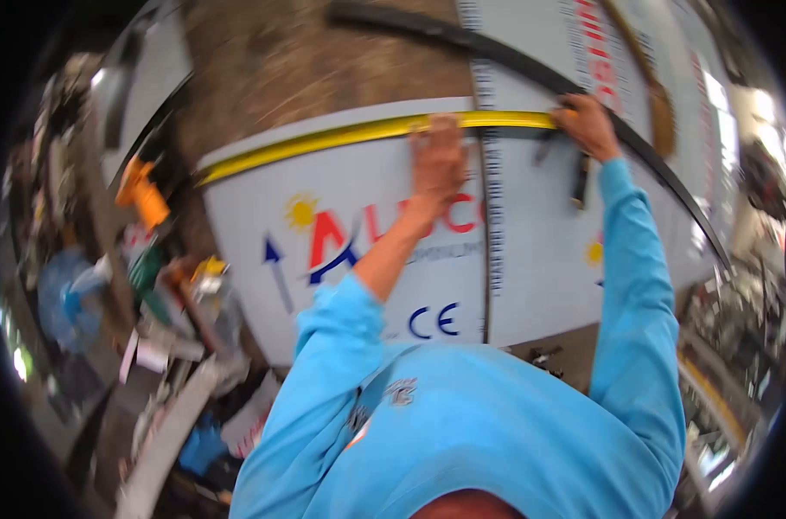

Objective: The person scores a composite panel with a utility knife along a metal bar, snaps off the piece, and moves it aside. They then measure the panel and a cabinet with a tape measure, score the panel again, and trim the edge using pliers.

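A long yellow measuring tape (pixel 324 139) stretches across a white printed sheet (pixel 358 303), close to the sheet's far edge. My left hand (pixel 440 163) rests over the middle of the tape, its somewhat blurred fingers laid on the strip. At the tape's right end, my right hand (pixel 588 128) is closed around it; whatever lies inside the palm is hidden. Just below the right hand, a small dark tool (pixel 580 182) lies on the neighbouring white sheet (pixel 540 259).
A long dark curved strip (pixel 514 56) passes beyond and beside my right hand. An orange object (pixel 142 195) is at the left, above piled scraps and a blue plastic item (pixel 73 294). A brown worktop (pixel 306 65) shows beyond the sheet. Clutter also lies at the right.
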`<action>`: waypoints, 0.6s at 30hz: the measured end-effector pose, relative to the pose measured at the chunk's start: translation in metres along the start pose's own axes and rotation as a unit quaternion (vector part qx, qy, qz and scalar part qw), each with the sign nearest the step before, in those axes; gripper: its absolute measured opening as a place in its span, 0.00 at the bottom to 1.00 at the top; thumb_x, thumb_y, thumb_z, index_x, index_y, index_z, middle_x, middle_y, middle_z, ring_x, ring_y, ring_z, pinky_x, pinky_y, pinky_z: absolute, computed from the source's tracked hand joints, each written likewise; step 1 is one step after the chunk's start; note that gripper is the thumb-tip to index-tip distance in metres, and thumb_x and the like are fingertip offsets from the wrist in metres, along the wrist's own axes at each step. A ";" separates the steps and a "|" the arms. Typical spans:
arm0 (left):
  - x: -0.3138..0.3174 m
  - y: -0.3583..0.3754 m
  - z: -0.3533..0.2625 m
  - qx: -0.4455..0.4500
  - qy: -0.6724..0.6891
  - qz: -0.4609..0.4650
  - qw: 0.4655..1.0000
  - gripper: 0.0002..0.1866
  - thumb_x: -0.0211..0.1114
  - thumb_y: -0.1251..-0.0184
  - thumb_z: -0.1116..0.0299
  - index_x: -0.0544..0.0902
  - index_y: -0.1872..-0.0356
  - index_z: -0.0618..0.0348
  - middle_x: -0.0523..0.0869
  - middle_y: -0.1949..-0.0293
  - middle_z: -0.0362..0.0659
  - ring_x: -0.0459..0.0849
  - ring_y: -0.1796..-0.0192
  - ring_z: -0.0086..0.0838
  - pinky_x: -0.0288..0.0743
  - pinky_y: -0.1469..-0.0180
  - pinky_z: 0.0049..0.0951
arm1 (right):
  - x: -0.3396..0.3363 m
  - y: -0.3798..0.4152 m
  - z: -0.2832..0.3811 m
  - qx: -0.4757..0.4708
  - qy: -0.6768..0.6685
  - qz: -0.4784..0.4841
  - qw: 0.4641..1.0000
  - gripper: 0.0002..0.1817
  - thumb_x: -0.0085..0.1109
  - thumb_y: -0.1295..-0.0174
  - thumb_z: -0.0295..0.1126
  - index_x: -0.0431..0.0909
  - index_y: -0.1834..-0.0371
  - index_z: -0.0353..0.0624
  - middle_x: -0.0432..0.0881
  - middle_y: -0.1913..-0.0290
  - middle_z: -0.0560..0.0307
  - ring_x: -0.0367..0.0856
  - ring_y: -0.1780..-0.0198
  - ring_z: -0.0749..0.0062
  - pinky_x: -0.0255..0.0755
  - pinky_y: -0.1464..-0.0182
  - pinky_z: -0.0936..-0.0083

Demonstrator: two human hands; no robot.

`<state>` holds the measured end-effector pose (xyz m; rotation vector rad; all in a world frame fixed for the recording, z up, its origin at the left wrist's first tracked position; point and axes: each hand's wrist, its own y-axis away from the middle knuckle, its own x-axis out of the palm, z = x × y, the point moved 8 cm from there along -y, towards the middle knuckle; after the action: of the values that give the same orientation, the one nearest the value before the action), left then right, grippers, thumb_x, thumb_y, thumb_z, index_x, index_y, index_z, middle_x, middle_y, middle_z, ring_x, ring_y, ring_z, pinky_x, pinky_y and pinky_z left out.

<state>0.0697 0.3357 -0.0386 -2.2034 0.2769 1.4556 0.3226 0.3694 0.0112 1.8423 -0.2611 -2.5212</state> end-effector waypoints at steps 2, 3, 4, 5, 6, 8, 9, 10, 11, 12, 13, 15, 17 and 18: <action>-0.004 -0.002 0.001 -0.009 -0.027 0.021 0.999 0.27 0.53 0.38 0.58 0.67 0.41 0.64 0.68 0.40 0.52 0.61 0.34 0.41 0.47 0.35 0.53 | 0.012 -0.006 -0.011 -0.005 0.000 0.012 1.000 0.18 0.59 0.51 0.40 0.80 0.61 0.39 0.80 0.60 0.46 0.76 0.53 0.54 0.70 0.50 0.64; -0.007 0.001 0.001 -0.014 0.004 0.002 1.000 0.27 0.53 0.38 0.59 0.68 0.41 0.64 0.69 0.41 0.52 0.62 0.34 0.41 0.47 0.35 0.53 | 0.020 -0.013 -0.018 0.009 -0.019 0.048 0.999 0.20 0.60 0.52 0.41 0.79 0.60 0.40 0.80 0.59 0.48 0.75 0.51 0.55 0.69 0.48 0.65; -0.011 0.000 0.004 -0.011 0.047 -0.023 0.999 0.26 0.53 0.38 0.59 0.68 0.41 0.63 0.69 0.41 0.51 0.62 0.34 0.40 0.47 0.35 0.52 | 0.021 -0.013 -0.020 0.029 -0.028 0.054 0.998 0.21 0.61 0.53 0.42 0.80 0.58 0.39 0.80 0.59 0.46 0.74 0.49 0.56 0.68 0.46 0.64; -0.015 0.001 0.014 -0.016 0.035 -0.032 0.999 0.26 0.53 0.38 0.59 0.68 0.41 0.63 0.69 0.41 0.51 0.62 0.34 0.40 0.47 0.35 0.52 | 0.022 -0.012 -0.023 0.081 -0.068 0.105 0.989 0.25 0.61 0.53 0.43 0.78 0.53 0.39 0.79 0.54 0.43 0.71 0.45 0.55 0.65 0.42 0.64; -0.016 0.004 0.014 -0.019 0.035 -0.036 0.999 0.26 0.53 0.38 0.59 0.69 0.41 0.63 0.70 0.42 0.51 0.63 0.35 0.40 0.47 0.34 0.52 | 0.026 -0.013 -0.019 0.076 -0.064 0.103 0.990 0.25 0.61 0.53 0.43 0.78 0.53 0.39 0.79 0.54 0.43 0.71 0.45 0.55 0.65 0.42 0.64; -0.016 -0.002 0.000 -0.008 0.065 -0.053 0.996 0.26 0.54 0.39 0.59 0.69 0.42 0.63 0.71 0.42 0.50 0.64 0.35 0.39 0.47 0.34 0.51 | 0.002 -0.013 -0.019 -0.003 -0.021 -0.014 1.000 0.28 0.61 0.50 0.47 0.76 0.48 0.40 0.75 0.48 0.40 0.69 0.42 0.52 0.62 0.39 0.64; -0.016 0.001 0.003 -0.006 0.044 -0.051 0.998 0.25 0.54 0.39 0.60 0.69 0.42 0.63 0.71 0.43 0.50 0.64 0.36 0.38 0.47 0.34 0.51 | -0.020 -0.005 -0.010 0.001 -0.018 -0.086 0.996 0.32 0.60 0.47 0.51 0.73 0.44 0.41 0.72 0.45 0.38 0.67 0.40 0.51 0.60 0.38 0.64; -0.013 0.001 0.001 -0.006 0.024 -0.048 0.999 0.25 0.53 0.39 0.61 0.70 0.42 0.62 0.72 0.44 0.50 0.65 0.37 0.38 0.47 0.34 0.50 | -0.023 0.000 -0.037 0.050 -0.032 -0.165 0.985 0.33 0.58 0.45 0.53 0.72 0.43 0.40 0.72 0.45 0.38 0.67 0.40 0.52 0.58 0.37 0.65; -0.010 -0.004 -0.005 0.003 0.043 -0.049 0.998 0.25 0.53 0.39 0.61 0.70 0.42 0.62 0.72 0.44 0.50 0.65 0.37 0.38 0.47 0.34 0.50 | -0.036 0.018 -0.047 0.092 -0.049 -0.223 0.969 0.33 0.58 0.45 0.53 0.71 0.43 0.39 0.72 0.44 0.37 0.67 0.40 0.51 0.57 0.36 0.63; -0.008 -0.004 -0.006 0.006 0.031 -0.047 0.998 0.24 0.54 0.39 0.62 0.71 0.43 0.62 0.73 0.44 0.50 0.65 0.37 0.37 0.47 0.34 0.49 | -0.042 0.037 -0.051 0.129 -0.072 -0.276 0.950 0.33 0.58 0.45 0.53 0.71 0.43 0.38 0.71 0.44 0.36 0.66 0.39 0.50 0.57 0.36 0.62; -0.010 -0.002 0.002 -0.002 0.005 -0.047 0.999 0.23 0.54 0.40 0.64 0.72 0.44 0.62 0.73 0.44 0.49 0.66 0.37 0.36 0.47 0.34 0.48 | -0.028 0.059 -0.082 0.158 -0.034 -0.299 0.941 0.34 0.59 0.46 0.52 0.70 0.42 0.38 0.71 0.44 0.35 0.66 0.40 0.48 0.58 0.37 0.61; -0.016 -0.007 0.007 0.007 0.009 -0.042 0.999 0.21 0.56 0.45 0.70 0.75 0.47 0.59 0.76 0.49 0.47 0.70 0.41 0.36 0.54 0.39 0.45 | 0.012 0.086 -0.090 0.200 0.040 -0.294 0.934 0.36 0.60 0.47 0.51 0.67 0.40 0.38 0.71 0.45 0.34 0.68 0.42 0.44 0.59 0.39 0.60; -0.019 -0.013 0.017 0.001 0.000 -0.028 1.000 0.21 0.57 0.47 0.72 0.76 0.49 0.57 0.76 0.50 0.46 0.71 0.44 0.35 0.57 0.41 0.43 | 0.039 0.111 -0.073 0.235 0.100 -0.184 0.949 0.39 0.62 0.48 0.49 0.61 0.36 0.39 0.73 0.48 0.35 0.72 0.48 0.44 0.63 0.42 0.58; -0.020 -0.018 0.018 0.034 0.023 -0.021 0.999 0.20 0.57 0.49 0.73 0.77 0.51 0.56 0.77 0.52 0.45 0.72 0.46 0.35 0.60 0.43 0.41 | 0.051 0.115 -0.070 0.246 0.114 -0.107 0.957 0.41 0.62 0.48 0.47 0.58 0.34 0.41 0.74 0.50 0.36 0.74 0.52 0.45 0.65 0.44 0.57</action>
<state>0.0545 0.3578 -0.0212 -2.1777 0.2898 1.3560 0.3623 0.2420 -0.0417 2.4352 -0.7850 -2.5018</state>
